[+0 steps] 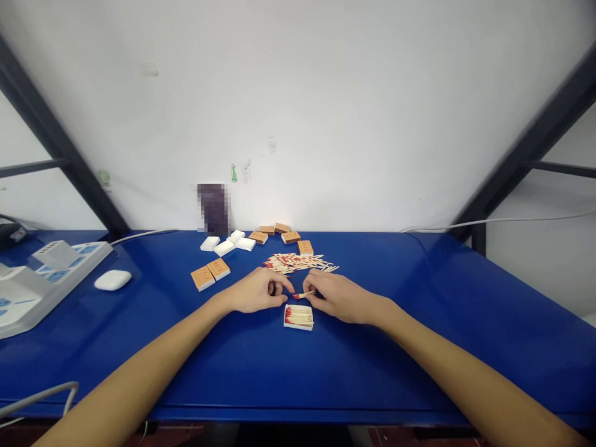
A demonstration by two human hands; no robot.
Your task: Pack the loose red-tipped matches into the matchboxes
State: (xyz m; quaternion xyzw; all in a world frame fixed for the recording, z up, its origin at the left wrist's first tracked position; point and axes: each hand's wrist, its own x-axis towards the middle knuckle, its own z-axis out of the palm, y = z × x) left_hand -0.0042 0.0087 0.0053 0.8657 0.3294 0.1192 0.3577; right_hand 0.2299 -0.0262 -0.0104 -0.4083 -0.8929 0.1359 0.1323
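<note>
A white matchbox tray [298, 326] lies on the blue table just in front of my hands, with several red-tipped matches in it. Between the fingers of my right hand [342, 297] is a small bunch of matches [302, 295], red heads pointing left. My left hand [258, 289] is beside those heads, its thumb and forefinger apart and nothing between them. Beyond both hands spreads a loose pile of matches [298, 262], partly hidden by my fingers.
Orange matchbox sleeves [305, 248] stand in an arc behind the pile. Two orange matchboxes [202, 277] and several white trays [225, 248] are on the left. Further left are a white case [112, 280] and a power strip [56, 273]. A wall closes off the back.
</note>
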